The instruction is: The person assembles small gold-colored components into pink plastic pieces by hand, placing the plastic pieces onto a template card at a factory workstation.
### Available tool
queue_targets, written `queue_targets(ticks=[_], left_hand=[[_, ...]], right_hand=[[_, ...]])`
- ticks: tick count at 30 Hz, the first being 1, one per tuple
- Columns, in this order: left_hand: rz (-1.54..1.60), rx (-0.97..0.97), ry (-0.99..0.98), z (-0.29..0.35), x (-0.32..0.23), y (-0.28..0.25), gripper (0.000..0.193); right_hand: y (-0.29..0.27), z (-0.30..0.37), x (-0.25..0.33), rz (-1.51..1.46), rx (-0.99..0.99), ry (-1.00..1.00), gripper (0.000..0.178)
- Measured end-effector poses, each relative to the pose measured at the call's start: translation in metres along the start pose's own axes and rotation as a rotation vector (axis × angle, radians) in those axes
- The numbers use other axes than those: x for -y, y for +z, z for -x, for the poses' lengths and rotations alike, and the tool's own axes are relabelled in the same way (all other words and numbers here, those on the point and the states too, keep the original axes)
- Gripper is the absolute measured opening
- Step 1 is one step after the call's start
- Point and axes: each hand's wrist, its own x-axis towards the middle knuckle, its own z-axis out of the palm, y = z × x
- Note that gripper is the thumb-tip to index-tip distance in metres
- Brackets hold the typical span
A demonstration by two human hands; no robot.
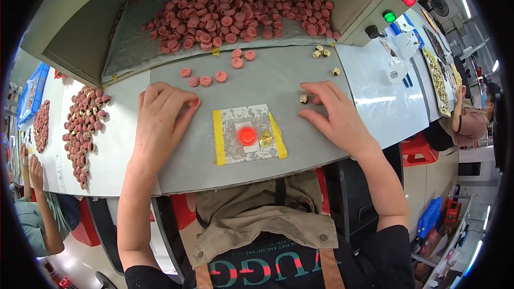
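Note:
My left hand is over the left part of the grey work surface, its thumb and forefinger pinched together. A bit of a small pinkish-red piece shows at those fingertips; the rest is hidden. My right hand has thumb and forefinger spread on either side of a small black-and-cream piece on the surface. Between my hands lies a mottled pad edged with yellow tape. On it are a glowing red disc and a round gold disc. Several pink ridged cups lie beyond my left hand.
A heap of pink cups fills the box-like housing ahead. More black-and-cream pieces lie at the far right. Clustered pink-and-cream pieces cover the left side. A green button sits on the housing. Other people work at both sides.

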Motion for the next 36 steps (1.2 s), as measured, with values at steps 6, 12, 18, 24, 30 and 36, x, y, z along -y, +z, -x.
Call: queue_targets(ticks=[6, 12, 18, 24, 30, 36], left_hand=[[0.02, -0.014, 0.006, 0.005, -0.004, 0.006, 0.017], [0.346, -0.133, -0.177, 0.021, -0.031, 0.001, 0.025], [1.474, -0.167, -0.744, 0.037, -0.061, 0.015, 0.03], [1.976, -0.172, -0.804, 0.058, -0.06, 0.025, 0.032], [1.996, -0.189, -0.858, 0.057, -0.064, 0.023, 0.033], [2.082, -0.189, -0.765, 0.067, -0.056, 0.029, 0.031]], right_hand=[[-0.005, -0.005, -0.004, 0.203, 0.006, -0.098, 0.017], [-0.002, -0.008, 0.012, 0.249, 0.009, -0.025, 0.012], [0.008, -0.014, 0.041, 0.101, 0.092, -0.06, 0.012], [0.04, -0.016, 0.074, 0.017, 0.177, -0.28, 0.02], [0.06, -0.017, 0.068, 0.223, 0.158, -0.374, 0.024], [0.065, -0.017, 0.072, 0.215, 0.165, -0.349, 0.023]])
